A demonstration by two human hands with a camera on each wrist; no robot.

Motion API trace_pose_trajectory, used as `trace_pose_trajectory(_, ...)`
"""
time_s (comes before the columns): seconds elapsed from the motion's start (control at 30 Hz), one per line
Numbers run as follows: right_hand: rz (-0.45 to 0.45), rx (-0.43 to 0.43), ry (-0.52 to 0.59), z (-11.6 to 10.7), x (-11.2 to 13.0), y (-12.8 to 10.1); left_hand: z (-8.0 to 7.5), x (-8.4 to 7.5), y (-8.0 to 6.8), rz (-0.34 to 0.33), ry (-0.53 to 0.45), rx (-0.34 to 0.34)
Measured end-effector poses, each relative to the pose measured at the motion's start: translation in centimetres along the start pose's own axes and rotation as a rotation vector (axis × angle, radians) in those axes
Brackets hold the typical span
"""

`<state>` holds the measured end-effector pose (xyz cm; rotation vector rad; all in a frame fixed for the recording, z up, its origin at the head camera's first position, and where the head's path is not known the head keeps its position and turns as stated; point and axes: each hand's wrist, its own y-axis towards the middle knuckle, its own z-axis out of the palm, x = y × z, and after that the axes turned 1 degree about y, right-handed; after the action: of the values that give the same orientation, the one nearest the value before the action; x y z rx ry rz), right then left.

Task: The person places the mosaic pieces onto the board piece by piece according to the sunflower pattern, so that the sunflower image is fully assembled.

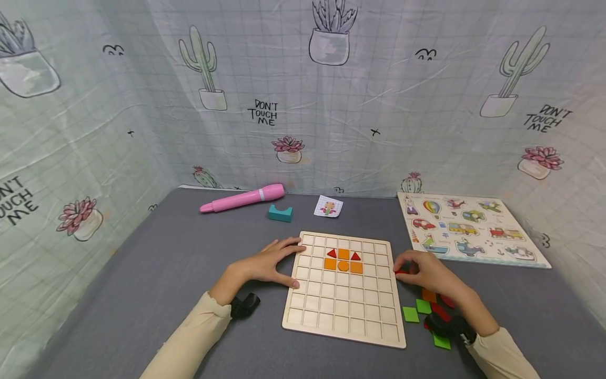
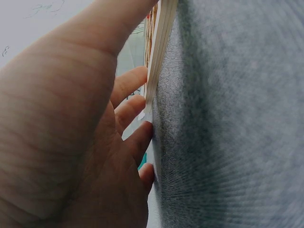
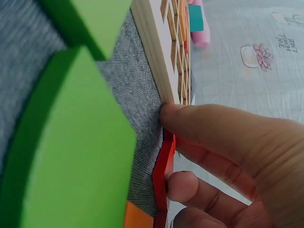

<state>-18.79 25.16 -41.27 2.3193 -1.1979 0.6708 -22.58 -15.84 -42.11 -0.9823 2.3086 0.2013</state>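
Observation:
A wooden grid board (image 1: 344, 310) lies flat on the grey tabletop. Near its top sit two red triangles (image 1: 332, 253), three orange squares (image 1: 356, 267) and an orange hexagon (image 1: 343, 266). My left hand (image 1: 276, 262) rests with spread, straight fingers against the board's left edge (image 2: 159, 57). At the board's right edge my right hand (image 1: 411, 268) pinches a flat red piece (image 1: 402, 272) between thumb and fingers; in the right wrist view the red piece (image 3: 164, 173) touches the tabletop beside the board (image 3: 154, 52). Loose green pieces (image 1: 410, 314), an orange piece (image 1: 428, 295) and red pieces (image 1: 440, 311) lie under my right wrist.
A pink marker (image 1: 243, 199), a teal block (image 1: 280, 212) and a small picture card (image 1: 328, 206) lie at the back. A vehicle peg puzzle (image 1: 471, 229) sits at the right rear. Printed cloth walls (image 1: 331, 105) close in three sides.

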Motion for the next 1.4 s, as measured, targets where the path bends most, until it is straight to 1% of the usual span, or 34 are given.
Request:
trace_pose_trajectory(0.4,-0.003,0.043,0.005,-0.3,0.2,0.1,0.1,0.1,-0.3,-0.002,0.002,-0.008)
trace_pose_trajectory(0.6,-0.006,0.038,0.003,-0.4,0.3,0.0,0.1,0.1,-0.3,-0.007,0.007,-0.005)
trace_pose_trajectory(0.7,-0.022,0.028,0.008,-0.2,0.7,0.1,0.1,0.2,-0.3,-0.006,0.006,-0.006)
trace_pose_trajectory(0.8,-0.046,0.035,0.029,0.0,1.3,0.2,0.0,0.2,-0.3,-0.006,0.005,-0.004)
trace_pose_trajectory(1.03,-0.032,0.102,0.092,1.0,2.9,1.0,-0.1,0.2,-0.2,-0.011,0.010,0.003)
trace_pose_trajectory(1.13,-0.062,0.118,0.093,1.6,3.4,1.6,-0.1,0.2,-0.1,-0.008,0.008,0.004)
trace_pose_trajectory(1.27,-0.127,0.129,0.081,2.4,4.2,2.4,-0.1,0.1,0.0,-0.002,0.007,0.004)
trace_pose_trajectory(1.4,-0.144,0.143,0.091,3.0,4.8,3.0,-0.1,0.1,-0.1,0.000,0.011,0.001)
